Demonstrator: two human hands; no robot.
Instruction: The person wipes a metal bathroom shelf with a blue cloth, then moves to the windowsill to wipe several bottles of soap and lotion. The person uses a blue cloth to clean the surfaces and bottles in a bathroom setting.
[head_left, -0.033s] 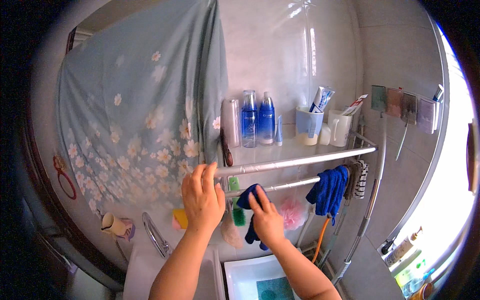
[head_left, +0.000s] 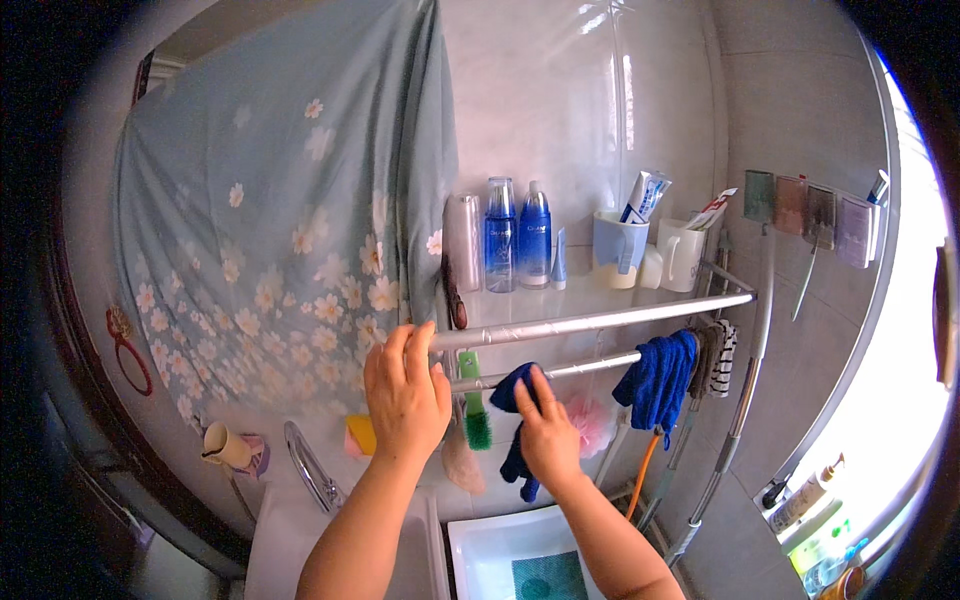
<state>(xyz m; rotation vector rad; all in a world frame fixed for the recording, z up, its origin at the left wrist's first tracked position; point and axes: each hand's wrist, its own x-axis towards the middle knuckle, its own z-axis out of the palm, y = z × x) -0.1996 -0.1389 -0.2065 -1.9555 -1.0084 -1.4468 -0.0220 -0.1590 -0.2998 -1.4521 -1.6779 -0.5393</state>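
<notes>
My left hand (head_left: 408, 400) is closed around the left end of the upper silver rail (head_left: 590, 321) of a wall rack. My right hand (head_left: 552, 440) presses a dark blue cloth (head_left: 511, 392) against the lower silver rail (head_left: 590, 367), fingers bent over it. Part of this cloth hangs below the rail beside my wrist. Between my hands a green-handled brush (head_left: 475, 410) dangles. To the right of my right hand is a pink bath puff (head_left: 592, 425), and farther along the lower rail a blue towel (head_left: 658, 380) hangs in folds.
Above the rails stand blue bottles (head_left: 534, 240), a blue cup (head_left: 618, 245) and a white mug (head_left: 680, 258). A flowered curtain (head_left: 290, 200) covers the left side. Below are a faucet (head_left: 312, 468), a sink (head_left: 395, 560) and a white basin (head_left: 480, 540). Toiletries line the bright window sill at right.
My right hand has slid a little to the right along the lower rail, taking the dark blue cloth with it. The left hand stays on the upper rail.
</notes>
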